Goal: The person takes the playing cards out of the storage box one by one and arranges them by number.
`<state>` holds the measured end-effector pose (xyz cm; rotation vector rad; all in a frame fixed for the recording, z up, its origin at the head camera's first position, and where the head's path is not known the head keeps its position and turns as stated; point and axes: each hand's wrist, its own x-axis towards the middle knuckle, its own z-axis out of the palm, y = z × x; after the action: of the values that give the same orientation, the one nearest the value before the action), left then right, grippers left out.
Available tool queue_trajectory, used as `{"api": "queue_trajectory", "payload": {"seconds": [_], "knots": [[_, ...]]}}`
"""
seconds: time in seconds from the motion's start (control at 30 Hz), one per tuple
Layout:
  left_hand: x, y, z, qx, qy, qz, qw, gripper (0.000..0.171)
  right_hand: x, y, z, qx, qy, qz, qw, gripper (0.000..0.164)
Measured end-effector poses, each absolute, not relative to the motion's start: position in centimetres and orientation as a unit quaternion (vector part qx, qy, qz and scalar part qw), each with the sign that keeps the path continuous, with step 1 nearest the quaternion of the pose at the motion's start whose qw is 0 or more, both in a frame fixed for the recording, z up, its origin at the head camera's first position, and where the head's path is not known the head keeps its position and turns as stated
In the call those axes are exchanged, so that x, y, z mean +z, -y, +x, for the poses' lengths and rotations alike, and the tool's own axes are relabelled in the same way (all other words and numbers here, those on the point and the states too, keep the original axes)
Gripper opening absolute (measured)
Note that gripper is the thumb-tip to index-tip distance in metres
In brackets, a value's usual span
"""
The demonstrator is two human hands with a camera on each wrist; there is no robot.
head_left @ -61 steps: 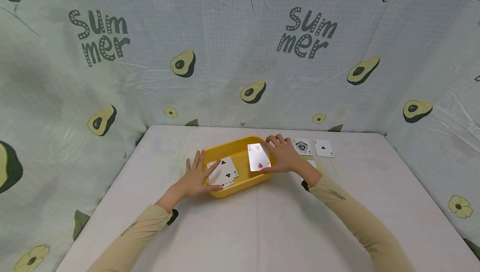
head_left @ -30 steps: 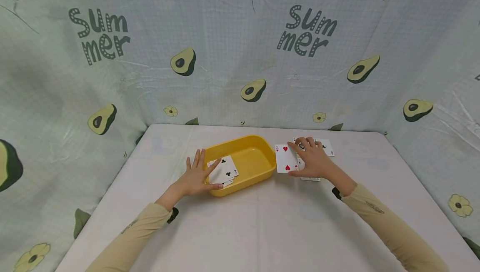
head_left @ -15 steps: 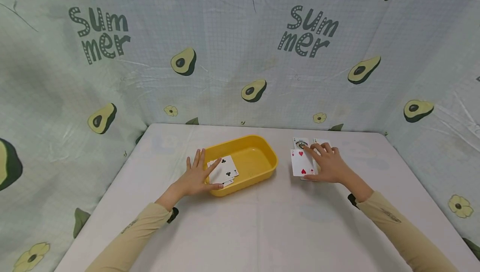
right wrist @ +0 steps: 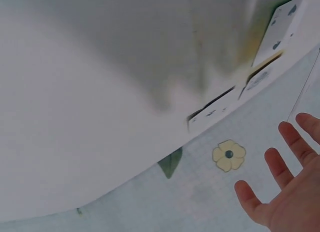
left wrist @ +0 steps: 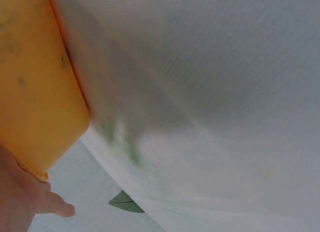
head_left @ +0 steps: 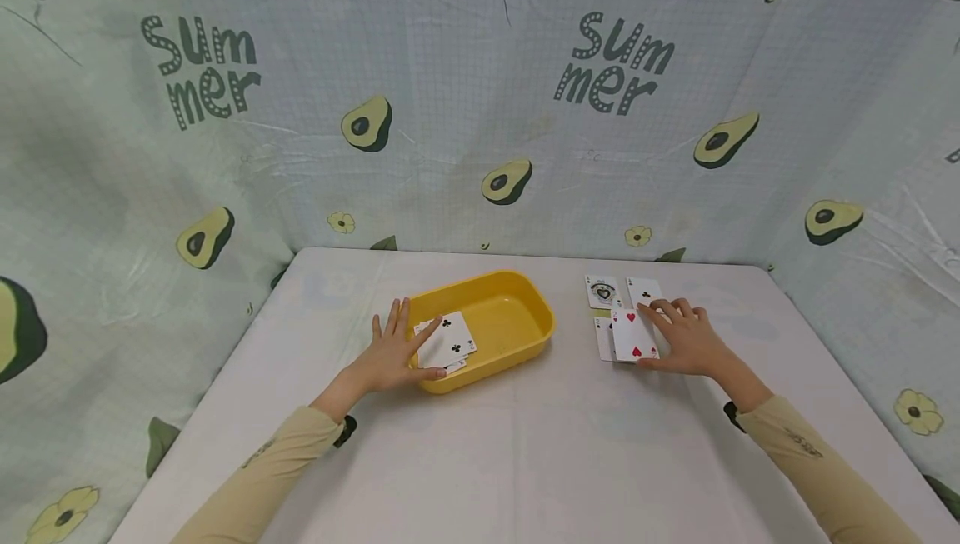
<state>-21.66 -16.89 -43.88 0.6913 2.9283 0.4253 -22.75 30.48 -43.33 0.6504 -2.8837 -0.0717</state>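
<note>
A two of hearts playing card (head_left: 628, 336) is pinched between the thumb and forefinger of my right hand (head_left: 690, 342); in the head view it overlaps a black-suit card (head_left: 603, 342). In the right wrist view my right hand (right wrist: 295, 192) shows extended fingers and the held card's thin edge. My left hand (head_left: 386, 361) is spread at the left end of a yellow tray (head_left: 506, 321), its fingers fairly straight. Inside the tray, near that hand, lie several overlapping cards, a clubs card (head_left: 453, 340) on top. The left wrist view shows the tray's outer wall (left wrist: 40, 81) beside my left hand (left wrist: 20, 202).
Behind the held card, an ace with a round emblem (head_left: 602, 291) and a clubs card (head_left: 643, 290) lie side by side on the white-covered table (head_left: 495, 461). A printed cloth (head_left: 442, 111) hangs along the table's back and sides.
My right hand has carried the two of hearts from over the tray rightward to beside the cards on the table, lowering it. My left hand has stayed at the tray.
</note>
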Motion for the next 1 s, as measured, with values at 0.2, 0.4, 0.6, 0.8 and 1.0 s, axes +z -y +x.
{"api": "queue_trajectory", "payload": {"seconds": [0.2,0.4,0.6,0.8,1.0], "knots": [[-43.9,16.9,-21.6,0.137,-0.963,0.227,0.049,0.086,-43.9,-32.1,-22.8,-0.023,0.974,0.205,0.09,0.085],[-43.9,16.9,-21.5,0.138,-0.963,0.227,0.05,0.086,-44.4,-33.5,-23.1,-0.021,0.981,0.181,0.061,0.088],[-43.9,16.9,-21.6,0.133,-0.964,0.224,0.049,0.086,-44.6,-34.3,-23.4,-0.019,0.985,0.167,0.027,0.09],[-43.8,16.9,-21.7,0.136,-0.964,0.223,0.052,0.087,-45.1,-35.1,-23.8,-0.023,0.987,0.156,0.011,0.091],[-43.7,16.9,-21.8,0.136,-0.963,0.227,0.05,0.086,-45.5,-35.8,-24.0,-0.015,0.989,0.148,0.01,0.09]]}}
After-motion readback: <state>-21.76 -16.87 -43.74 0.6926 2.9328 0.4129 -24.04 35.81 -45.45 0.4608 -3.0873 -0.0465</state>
